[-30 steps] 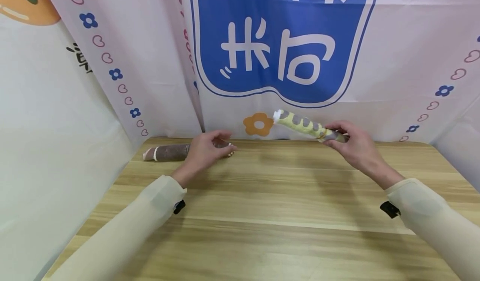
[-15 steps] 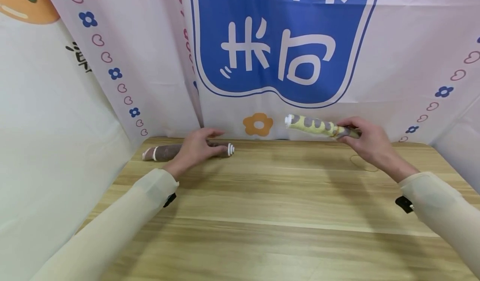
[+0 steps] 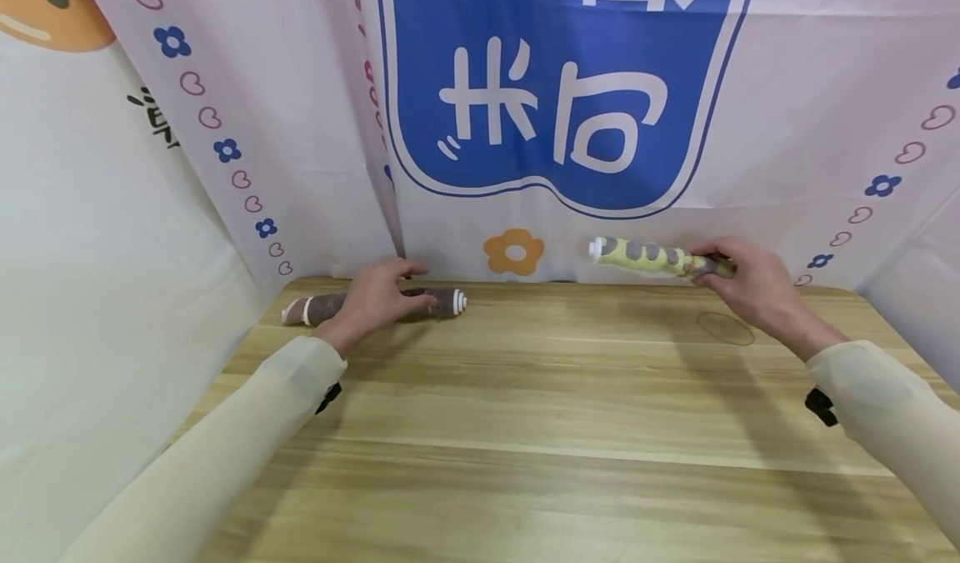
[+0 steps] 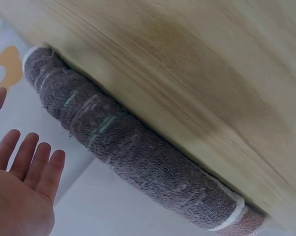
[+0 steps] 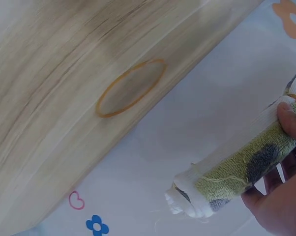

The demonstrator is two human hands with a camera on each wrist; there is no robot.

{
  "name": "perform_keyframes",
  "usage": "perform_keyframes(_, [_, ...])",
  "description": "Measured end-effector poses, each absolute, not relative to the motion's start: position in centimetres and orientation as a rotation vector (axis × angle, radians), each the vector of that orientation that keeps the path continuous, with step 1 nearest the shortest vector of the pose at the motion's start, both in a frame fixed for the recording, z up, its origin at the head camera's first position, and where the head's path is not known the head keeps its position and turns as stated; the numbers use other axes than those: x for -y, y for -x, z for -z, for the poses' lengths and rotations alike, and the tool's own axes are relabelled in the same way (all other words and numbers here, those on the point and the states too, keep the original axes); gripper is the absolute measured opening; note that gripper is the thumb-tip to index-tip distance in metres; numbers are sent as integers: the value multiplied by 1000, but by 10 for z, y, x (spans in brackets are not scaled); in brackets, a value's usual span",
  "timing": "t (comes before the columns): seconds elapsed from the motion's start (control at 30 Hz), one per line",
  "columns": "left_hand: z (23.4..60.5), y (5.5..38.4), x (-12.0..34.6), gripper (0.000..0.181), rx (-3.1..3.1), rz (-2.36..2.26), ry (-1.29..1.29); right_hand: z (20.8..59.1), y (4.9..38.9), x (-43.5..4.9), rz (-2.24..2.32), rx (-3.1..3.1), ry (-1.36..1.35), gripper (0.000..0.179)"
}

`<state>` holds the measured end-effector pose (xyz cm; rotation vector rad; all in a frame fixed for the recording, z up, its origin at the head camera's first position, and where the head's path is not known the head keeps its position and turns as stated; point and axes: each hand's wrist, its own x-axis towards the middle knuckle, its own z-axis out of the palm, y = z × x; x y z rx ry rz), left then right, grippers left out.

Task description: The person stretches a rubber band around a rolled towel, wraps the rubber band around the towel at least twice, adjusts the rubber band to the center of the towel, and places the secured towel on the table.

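Observation:
A brown rolled towel (image 3: pixel 327 308) with white bands lies along the table's back edge at the left. My left hand (image 3: pixel 372 298) is over its middle, fingers loosely spread; in the left wrist view the fingers stand apart from the towel. At the right, my right hand (image 3: pixel 752 284) grips one end of a yellow rolled towel (image 3: pixel 636 257) with grey patches, held above the table and pointing left. An orange rubber band (image 3: pixel 686 266) circles that roll near the fingers. Another rubber band (image 5: pixel 107 116) lies loose on the table below the right hand.
The wooden table (image 3: pixel 525 429) ends at the back against a printed cloth (image 3: pixel 457 229) with a blue sign. White cloth (image 3: pixel 97 296) hangs along the left side. Both forearms reach in from the front.
My left hand has moved left along the brown towel, uncovering its right end. The right hand has carried the yellow towel right and slightly down, and the loose rubber band has come into view.

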<state>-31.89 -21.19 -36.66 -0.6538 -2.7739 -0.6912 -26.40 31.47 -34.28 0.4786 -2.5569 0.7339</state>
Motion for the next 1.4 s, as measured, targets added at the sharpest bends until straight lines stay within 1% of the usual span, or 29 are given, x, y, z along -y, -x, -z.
perform_keyframes(0.77, [373, 329, 211, 56, 2855, 572, 660, 365, 276, -354, -645, 2551, -431, 34])
perform_keyframes(1.1, [381, 338, 209, 56, 2843, 517, 704, 373, 279, -366, -637, 2604, -409, 30])
perform_keyframes(1.4, [383, 337, 209, 58, 2870, 516, 699, 380, 282, -379, -603, 2614, -406, 28])
